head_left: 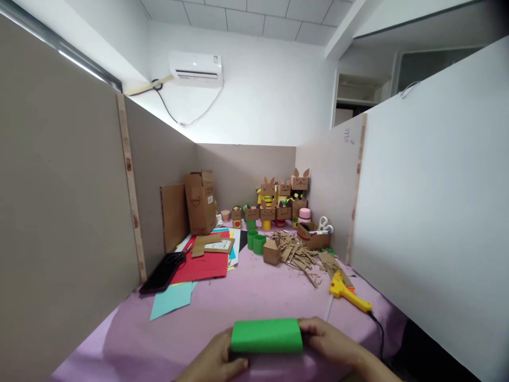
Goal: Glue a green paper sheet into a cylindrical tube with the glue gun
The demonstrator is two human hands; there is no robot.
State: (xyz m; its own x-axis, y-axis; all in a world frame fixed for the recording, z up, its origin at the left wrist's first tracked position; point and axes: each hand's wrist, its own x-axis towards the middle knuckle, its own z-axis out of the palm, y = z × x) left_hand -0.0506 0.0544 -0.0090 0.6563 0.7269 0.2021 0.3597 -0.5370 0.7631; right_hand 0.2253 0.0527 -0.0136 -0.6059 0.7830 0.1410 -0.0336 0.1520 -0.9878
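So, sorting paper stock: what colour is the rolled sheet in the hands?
Bright green rolled sheet, plain, seen from the head camera.

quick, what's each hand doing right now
Left hand: closed on the left end of the green paper roll.
Right hand: closed on its right end.

Faint blue handwriting on the right partition panel (pixel 347 136) is too small to read; nothing else is legible.

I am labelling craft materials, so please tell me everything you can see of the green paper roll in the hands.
The green roll looks like smooth, matte paper curled into a flattened tube, lying sideways with its long side facing the camera. It is plain, without print. The left hand grips its left end, the right hand its right end, low over the pink table.
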